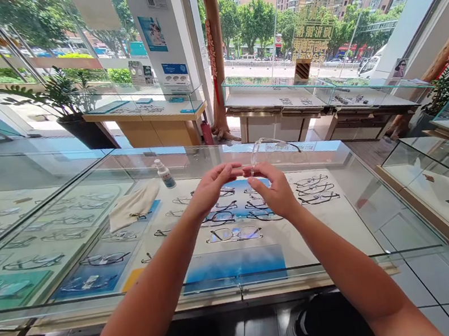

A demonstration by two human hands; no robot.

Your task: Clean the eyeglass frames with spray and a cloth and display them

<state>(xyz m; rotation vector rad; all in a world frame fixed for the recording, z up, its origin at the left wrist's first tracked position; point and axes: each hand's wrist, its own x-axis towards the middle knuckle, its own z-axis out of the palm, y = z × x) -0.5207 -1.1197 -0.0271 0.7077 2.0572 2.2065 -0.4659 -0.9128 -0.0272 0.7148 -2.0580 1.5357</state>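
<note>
So there's a pair of clear-framed glasses [254, 152] up in the air just above the middle of the frame, over a glass-topped counter [270, 285]. Right hand [273, 187] has a closed pinch on it, thumb and fingers meeting at the near end of the frame. Left hand [215, 185] reaches in with its fingers mostly straight, tips right by the same spot. Can't tell if that grip has hold of anything or just brushes the frame.

My guess on handling: super light, fairly stiff in the rim, a bit springy in the side arms, and slick if it's smooth plastic. Hinges and lenses would be the fragile bits, so I'd hold the bridge or the thick rim near a hinge and keep fingers off the lenses. One side arm with a dark tip sticks out toward the right — easy to snag or bend.

Around it: a small white bottle [165, 175] stands left of the hands, with a crumpled beige cloth [132, 205] further left. The bottle looks like the main thing to knock with the left hand. The display glasses [235, 234] below seem to be under the counter glass, so probably not in the way.
</note>
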